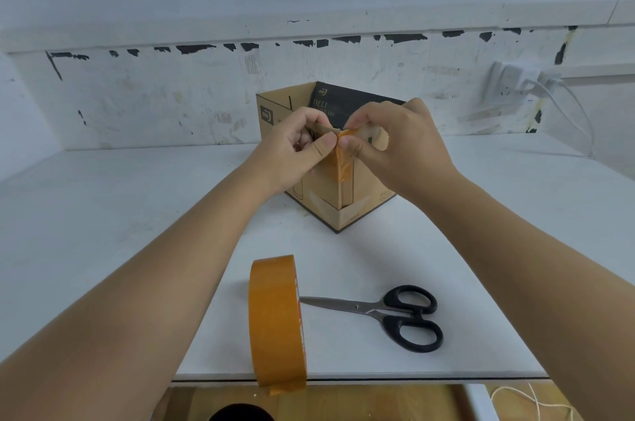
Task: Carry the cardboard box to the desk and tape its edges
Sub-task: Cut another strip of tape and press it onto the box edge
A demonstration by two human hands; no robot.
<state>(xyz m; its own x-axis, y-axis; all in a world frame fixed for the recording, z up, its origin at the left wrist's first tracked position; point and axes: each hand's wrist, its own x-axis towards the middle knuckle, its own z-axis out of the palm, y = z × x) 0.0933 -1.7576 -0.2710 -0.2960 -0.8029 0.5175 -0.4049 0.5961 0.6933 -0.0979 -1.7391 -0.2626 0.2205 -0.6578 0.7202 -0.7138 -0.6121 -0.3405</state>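
Tape roll (276, 321) teeters at six o'clock on the surface (103, 214) edge; my left hand (295, 149) and right hand (395, 142) pinch tape strip (343, 159) over the cardboard box (357, 193) corner, which may wrinkle.

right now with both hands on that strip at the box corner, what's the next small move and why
Probably fold the strip's loose top end over the rim and press it flat. The orange tape strip already runs down the near corner of the open brown cardboard box, while the left hand and right hand pinch its crumpled top at the rim.
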